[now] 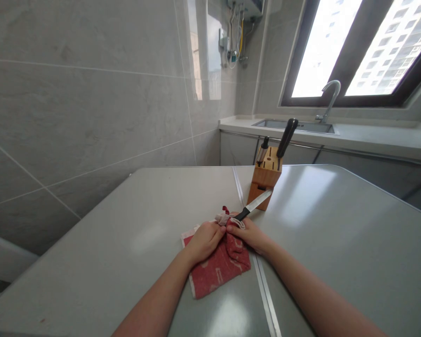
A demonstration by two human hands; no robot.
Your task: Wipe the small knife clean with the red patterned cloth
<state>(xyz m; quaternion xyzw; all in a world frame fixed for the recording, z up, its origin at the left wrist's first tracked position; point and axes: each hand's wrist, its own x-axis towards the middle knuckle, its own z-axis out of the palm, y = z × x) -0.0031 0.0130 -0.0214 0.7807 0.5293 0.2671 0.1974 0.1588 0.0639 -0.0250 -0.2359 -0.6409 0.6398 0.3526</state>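
Note:
My right hand [250, 234] grips the black handle of a kitchen knife [257, 202], whose blade points up and away toward a wooden knife block [265, 178]. My left hand [205, 241] pinches a bunched corner of a red and white cloth [218, 269] right against the knife handle. The rest of the cloth lies flat on the grey table [133, 234] under both hands. Two black-handled knives stand in the block's slots.
A tiled wall runs along the left. Behind the table stands a counter with a steel sink [293, 124] and a curved faucet [330, 98] under a window. A seam strip [264, 299] divides the tabletop lengthwise.

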